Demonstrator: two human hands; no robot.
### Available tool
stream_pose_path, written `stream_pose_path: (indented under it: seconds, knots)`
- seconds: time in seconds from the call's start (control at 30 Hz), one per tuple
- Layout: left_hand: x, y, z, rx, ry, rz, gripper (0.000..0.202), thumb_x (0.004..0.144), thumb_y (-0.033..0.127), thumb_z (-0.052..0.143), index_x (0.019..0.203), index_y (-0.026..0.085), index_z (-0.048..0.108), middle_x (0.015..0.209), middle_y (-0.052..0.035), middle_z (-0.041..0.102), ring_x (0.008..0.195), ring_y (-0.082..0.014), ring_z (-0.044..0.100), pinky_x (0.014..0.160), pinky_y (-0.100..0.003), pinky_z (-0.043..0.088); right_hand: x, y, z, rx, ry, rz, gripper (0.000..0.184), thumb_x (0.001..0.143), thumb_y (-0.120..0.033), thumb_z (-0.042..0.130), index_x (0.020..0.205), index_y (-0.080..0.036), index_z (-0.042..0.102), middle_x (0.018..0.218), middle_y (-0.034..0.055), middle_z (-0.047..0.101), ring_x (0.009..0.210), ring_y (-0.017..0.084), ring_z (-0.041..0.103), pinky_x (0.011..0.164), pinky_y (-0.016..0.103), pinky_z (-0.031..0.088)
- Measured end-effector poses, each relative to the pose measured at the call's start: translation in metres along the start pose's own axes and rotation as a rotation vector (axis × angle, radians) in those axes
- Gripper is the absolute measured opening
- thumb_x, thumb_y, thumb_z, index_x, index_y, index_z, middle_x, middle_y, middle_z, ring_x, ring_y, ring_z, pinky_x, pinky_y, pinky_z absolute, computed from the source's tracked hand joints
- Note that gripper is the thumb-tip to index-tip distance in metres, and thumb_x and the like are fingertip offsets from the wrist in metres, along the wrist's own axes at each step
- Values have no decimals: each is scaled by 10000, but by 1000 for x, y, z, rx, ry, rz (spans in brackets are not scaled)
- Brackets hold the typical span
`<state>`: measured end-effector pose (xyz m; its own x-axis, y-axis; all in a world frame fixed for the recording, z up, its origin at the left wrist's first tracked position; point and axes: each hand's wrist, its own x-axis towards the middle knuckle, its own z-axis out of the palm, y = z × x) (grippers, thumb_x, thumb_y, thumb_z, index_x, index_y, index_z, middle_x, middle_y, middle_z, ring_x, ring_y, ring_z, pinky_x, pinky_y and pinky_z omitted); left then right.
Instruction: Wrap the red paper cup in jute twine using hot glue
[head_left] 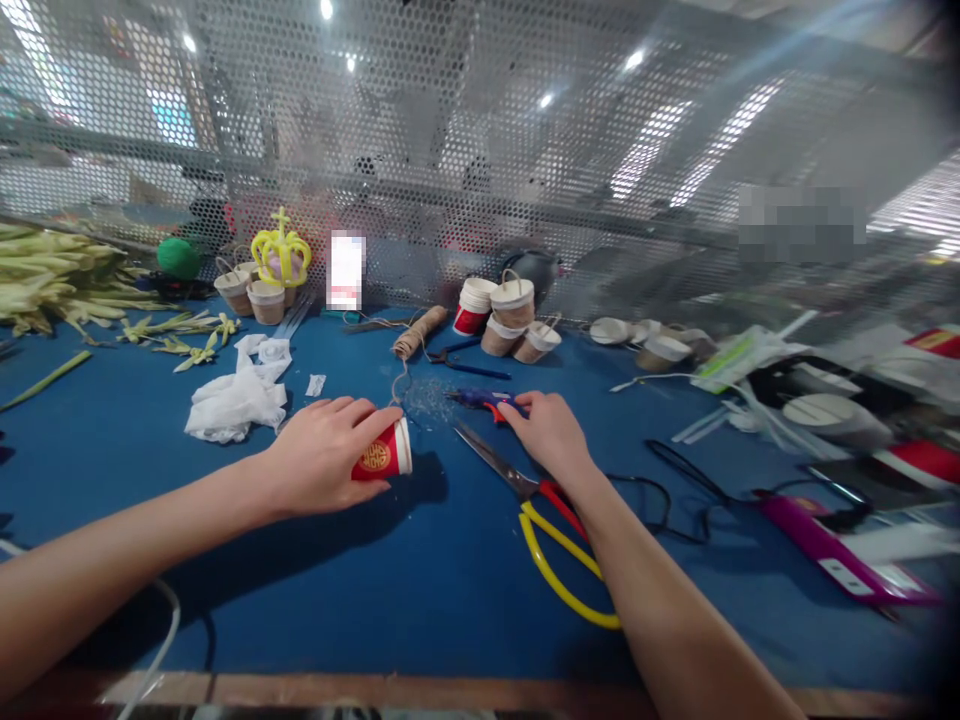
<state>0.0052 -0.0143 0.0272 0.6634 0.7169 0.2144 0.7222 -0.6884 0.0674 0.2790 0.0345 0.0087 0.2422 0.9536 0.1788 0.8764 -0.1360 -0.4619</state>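
My left hand (330,455) is wrapped around a red paper cup (381,452) with a gold emblem, tipped on its side with its white end to the right. A strand of twine runs from the cup's top toward a roll of brown twine (420,332). In my right hand (551,435) is a blue glue gun (480,398) with an orange trigger, its nozzle pointing left. Scissors (514,480) with red and yellow handles lie open under my right forearm. Behind the glue gun are dark pliers (469,368).
Small twine-wrapped cups (512,305) stand at the back. Crumpled white plastic (238,395) lies left. A purple power strip (840,550) and black cable (667,490) are at right. Pale stalks (60,265) pile at far left, near a yellow crown-shaped craft (280,250). A perforated metal screen (420,150) borders the table.
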Motion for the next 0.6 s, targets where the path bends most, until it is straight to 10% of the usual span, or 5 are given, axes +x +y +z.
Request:
stream_pose_path:
  seconds: [0.27, 0.6]
  knots:
    - [-4, 3, 2, 80, 51, 53, 561, 765, 400, 528, 1249, 147, 400, 1090, -155, 574, 945, -299, 548, 780, -413, 441, -68, -73, -28, 413, -580, -366, 261, 772, -397, 540, 867, -162, 603, 691, 2, 555, 618, 117, 480, 578, 235, 395]
    - [-4, 8, 7, 160, 97, 106, 523, 762, 338, 555, 1221, 117, 437, 1020, -132, 605, 889, -283, 573, 719, -404, 478, -76, -75, 6, 737, -585, -217, 175, 753, -315, 529, 682, -156, 506, 611, -39, 459, 553, 81, 387, 529, 227, 315]
